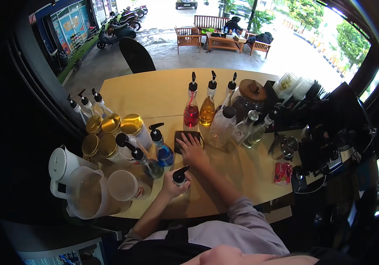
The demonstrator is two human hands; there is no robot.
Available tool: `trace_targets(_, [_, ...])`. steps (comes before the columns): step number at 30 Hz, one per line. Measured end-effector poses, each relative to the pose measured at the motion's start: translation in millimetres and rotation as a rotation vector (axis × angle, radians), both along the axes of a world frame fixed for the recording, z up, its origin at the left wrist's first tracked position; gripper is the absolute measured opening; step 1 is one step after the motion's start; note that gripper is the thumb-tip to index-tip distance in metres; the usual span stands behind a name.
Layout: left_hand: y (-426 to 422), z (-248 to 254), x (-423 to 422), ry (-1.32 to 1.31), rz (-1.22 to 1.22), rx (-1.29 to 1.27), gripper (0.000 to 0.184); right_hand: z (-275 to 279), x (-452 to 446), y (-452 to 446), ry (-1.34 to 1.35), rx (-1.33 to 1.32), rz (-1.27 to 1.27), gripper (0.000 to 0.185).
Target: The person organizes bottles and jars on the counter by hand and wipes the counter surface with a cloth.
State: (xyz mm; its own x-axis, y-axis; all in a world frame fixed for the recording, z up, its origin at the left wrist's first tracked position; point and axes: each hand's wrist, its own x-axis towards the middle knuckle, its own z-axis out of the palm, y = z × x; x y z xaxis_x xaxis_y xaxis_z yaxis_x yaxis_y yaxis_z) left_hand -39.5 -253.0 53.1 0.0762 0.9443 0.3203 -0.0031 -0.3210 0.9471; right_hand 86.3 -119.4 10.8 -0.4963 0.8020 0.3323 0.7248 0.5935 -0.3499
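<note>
My left hand [172, 184], near the table's front edge, is wrapped round the neck of a bottle with a black pump top [179, 175]; its body is mostly hidden by the hand. Farther forward, my right hand [192, 150] lies with fingers spread on a dark, flat, squarish thing [181, 136], perhaps a folded cloth or a wallet. To its left stands a blue pump bottle [165, 155], beside a pump bottle with a clear or greyish body [153, 168]. Beyond the right hand are a red syrup bottle [191, 115] and an amber one [207, 112], both with black pumps.
Gold-lidded jars [133, 125], a white pitcher [61, 164], a clear measuring jug [84, 194] and a lidded tub [125, 185] crowd the left. On the right are a clear bottle [221, 128], a wooden-lidded jar [250, 92], a metal pitcher [283, 148] and a pink packet [283, 173].
</note>
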Motion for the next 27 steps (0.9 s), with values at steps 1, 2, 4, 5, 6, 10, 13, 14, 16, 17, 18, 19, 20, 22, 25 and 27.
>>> trace_targets(1, [-1,-2,0,0.004,-0.007,-0.004,0.015,0,-7,7,0.002,-0.004,0.012,0.047])
trace_targets(2, [0,-4,0,0.000,0.005,0.001,0.015,-1,-11,12,-0.017,0.011,0.037,0.047])
trace_targets(4, [0,-5,-1,-0.043,-0.021,-0.038,0.015,-2,-11,12,-0.011,-0.012,0.048,0.048])
trace_targets(5, [0,-7,-3,-0.046,-0.030,-0.045,0.015,-3,-8,10,-0.005,-0.027,0.070,0.048])
trace_targets(6, [-1,-10,-6,-0.018,-0.072,-0.063,0.016,-9,-4,4,0.016,-0.015,0.079,0.051])
trace_targets(10, [-3,-1,-4,-0.002,-0.122,-0.076,0.016,9,33,-58,0.029,-0.101,0.085,0.049])
trace_targets(13, [-2,-8,-3,-0.014,-0.111,-0.068,0.017,20,71,-103,0.005,-0.138,0.025,0.047])
trace_targets(14, [-1,-10,-4,0.002,-0.090,-0.056,0.018,20,84,-110,0.004,-0.135,0.023,0.047])
trace_targets(16, [0,-9,-4,0.005,-0.086,-0.059,0.019,19,103,-119,-0.028,-0.142,-0.187,0.048])
trace_targets(17, [0,-8,-4,0.010,-0.083,-0.068,0.020,19,104,-118,-0.027,-0.144,-0.185,0.048])
trace_targets(18, [-1,-7,-3,0.010,-0.080,-0.069,0.020,17,105,-116,-0.033,-0.116,-0.269,0.049])
trace_targets(19, [-1,-6,-3,0.019,-0.067,-0.063,0.022,15,105,-113,-0.039,-0.088,-0.354,0.050])
trace_targets(20, [-1,-4,-2,0.028,-0.056,-0.054,0.023,10,97,-110,-0.049,-0.077,-0.383,0.052])
trace_targets(22, [-1,-6,-1,0.028,-0.037,-0.044,0.022,1,77,-97,-0.083,-0.064,-0.324,0.052])
trace_targets(25, [0,-7,-2,0.064,-0.028,-0.003,0.022,-2,39,-82,-0.140,-0.013,-0.129,0.055])
trace_targets(27, [0,-8,-2,0.103,-0.042,0.026,0.023,-4,21,-71,-0.138,0.046,-0.035,0.058])
